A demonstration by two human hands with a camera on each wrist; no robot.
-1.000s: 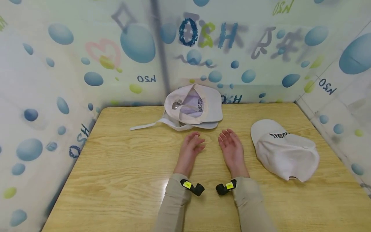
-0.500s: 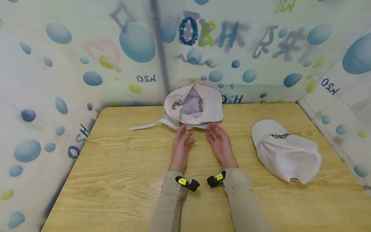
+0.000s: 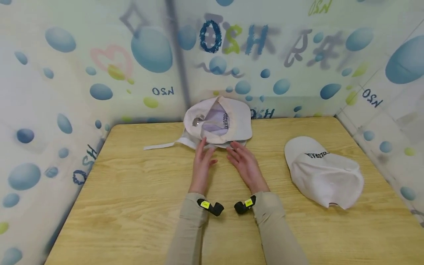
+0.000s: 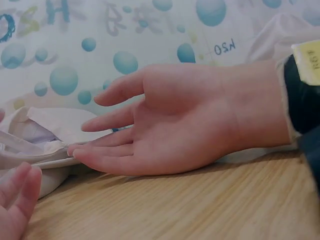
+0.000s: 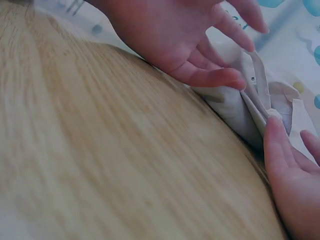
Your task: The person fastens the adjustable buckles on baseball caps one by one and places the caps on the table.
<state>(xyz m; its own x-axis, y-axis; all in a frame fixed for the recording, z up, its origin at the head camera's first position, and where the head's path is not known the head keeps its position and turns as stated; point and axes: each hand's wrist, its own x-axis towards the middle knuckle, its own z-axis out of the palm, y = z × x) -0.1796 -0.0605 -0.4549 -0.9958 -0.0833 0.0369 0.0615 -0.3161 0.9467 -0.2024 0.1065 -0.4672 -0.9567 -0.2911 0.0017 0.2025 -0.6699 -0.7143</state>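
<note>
Two white baseball caps are stacked at the table's back edge. The upper cap (image 3: 243, 119) lies on its side, with its inside, a metal buckle and dark lettering showing. Under it, the lower cap (image 3: 187, 139) is mostly covered and trails a thin strap to the left. My left hand (image 3: 200, 167) reaches the near edge of the stack, its fingers extended and slightly bent. On the other side my right hand (image 3: 246, 165) has its fingertips right at the lower cap's front edge. The palms face each other with a gap between them, and neither hand grips anything.
Another white cap (image 3: 326, 173) with dark lettering on its front sits at the right of the wooden table (image 3: 132, 206). A patterned wall (image 3: 281, 66) stands close behind the table's back edge, and side walls flank it.
Both hands have moved forward and to the left, from short of the stacked caps up to their near edge. The caps have stayed in place, while the head view has shifted slightly.
</note>
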